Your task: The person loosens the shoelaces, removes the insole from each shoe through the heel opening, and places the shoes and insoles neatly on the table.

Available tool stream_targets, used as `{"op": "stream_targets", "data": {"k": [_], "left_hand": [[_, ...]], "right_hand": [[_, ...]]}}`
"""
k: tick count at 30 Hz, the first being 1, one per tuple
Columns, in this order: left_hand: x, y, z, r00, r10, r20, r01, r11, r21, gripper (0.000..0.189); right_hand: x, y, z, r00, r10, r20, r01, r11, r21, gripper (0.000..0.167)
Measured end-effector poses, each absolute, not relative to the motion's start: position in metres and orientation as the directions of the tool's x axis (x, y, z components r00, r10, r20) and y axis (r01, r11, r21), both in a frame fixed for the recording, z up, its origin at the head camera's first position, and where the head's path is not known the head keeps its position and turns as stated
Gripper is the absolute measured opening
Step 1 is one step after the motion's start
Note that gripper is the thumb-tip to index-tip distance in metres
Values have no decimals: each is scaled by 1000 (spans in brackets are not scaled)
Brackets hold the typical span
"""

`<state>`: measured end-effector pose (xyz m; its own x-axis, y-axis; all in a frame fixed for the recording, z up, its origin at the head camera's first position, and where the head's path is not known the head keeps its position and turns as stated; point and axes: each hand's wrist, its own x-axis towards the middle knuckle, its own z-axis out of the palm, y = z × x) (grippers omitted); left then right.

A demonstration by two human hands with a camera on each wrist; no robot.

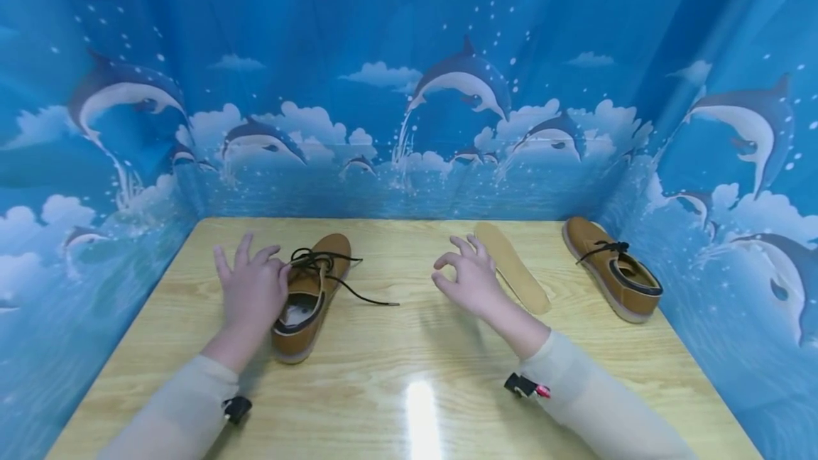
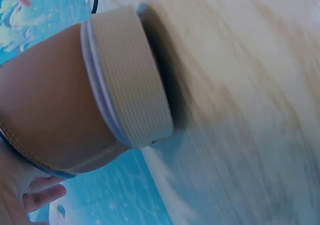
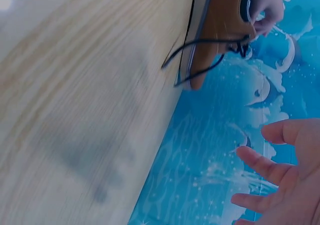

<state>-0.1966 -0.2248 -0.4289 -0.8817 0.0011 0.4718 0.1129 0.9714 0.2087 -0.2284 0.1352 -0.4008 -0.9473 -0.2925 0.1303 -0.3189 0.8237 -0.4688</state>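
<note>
A brown leather lace-up shoe [image 1: 295,341] stands on the table at the left, its toe pointing away. Thumb and forefinger of my left hand [image 1: 253,293] pinch its upper beside the lacing, the other fingers spread; whether they grip tongue, flap or lace I cannot tell. One dark lace [image 1: 361,297] trails loose to the right. The shoe's heel [image 2: 55,95] and ribbed sole edge [image 2: 131,75] fill much of the left wrist view. Above the table, right of this shoe, hovers my right hand [image 1: 471,282], fingers loosely bent and holding nothing.
Beyond the right hand lies a flat tan insole [image 1: 511,268]. A matching brown shoe [image 1: 594,261], its laces tied, stands near the table's right edge. Blue dolphin-print curtain [image 1: 358,91] encloses the back and sides of the wood-grain table [image 1: 358,368].
</note>
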Motion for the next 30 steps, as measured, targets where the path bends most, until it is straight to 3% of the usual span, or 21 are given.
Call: {"op": "stream_targets", "data": {"k": [30], "left_hand": [[-195,-303,-420,-901,-213,377,-110,955,277,19]], "right_hand": [[-236,184,-404,-968,-218,120,-249,835,-491,25]]}}
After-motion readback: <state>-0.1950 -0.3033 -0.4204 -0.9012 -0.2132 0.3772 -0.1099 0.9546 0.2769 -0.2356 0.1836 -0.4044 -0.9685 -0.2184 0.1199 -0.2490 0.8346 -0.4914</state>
